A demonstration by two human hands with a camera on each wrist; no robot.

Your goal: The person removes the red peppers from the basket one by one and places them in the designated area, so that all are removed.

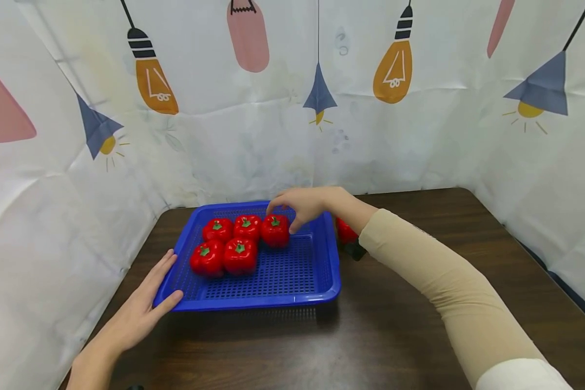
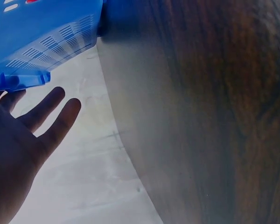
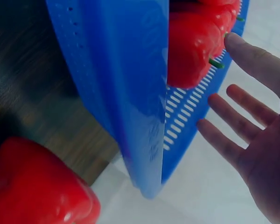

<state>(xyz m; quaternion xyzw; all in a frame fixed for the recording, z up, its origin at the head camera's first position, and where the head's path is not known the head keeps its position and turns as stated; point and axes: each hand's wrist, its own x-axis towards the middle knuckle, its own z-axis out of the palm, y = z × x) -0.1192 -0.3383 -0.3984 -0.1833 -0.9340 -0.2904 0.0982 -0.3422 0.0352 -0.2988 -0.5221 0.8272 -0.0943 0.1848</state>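
Left hand [image 1: 138, 311] lies splayed along the tray [image 1: 292, 301] at lower left. Right hand [image 1: 304, 207], centre, loosely spreads its fingers around an end pepper [image 1: 275, 232], no firm grip visible. Loading, I'd judge; next calls for lifting clear, toward the outer pepper [image 1: 345, 232].

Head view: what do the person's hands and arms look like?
The left hand and right hand are both ungloved, with no rings visible. The right sleeve is close-fitting and beige, wrinkled partway up, with white fabric above it. No left sleeve shows.
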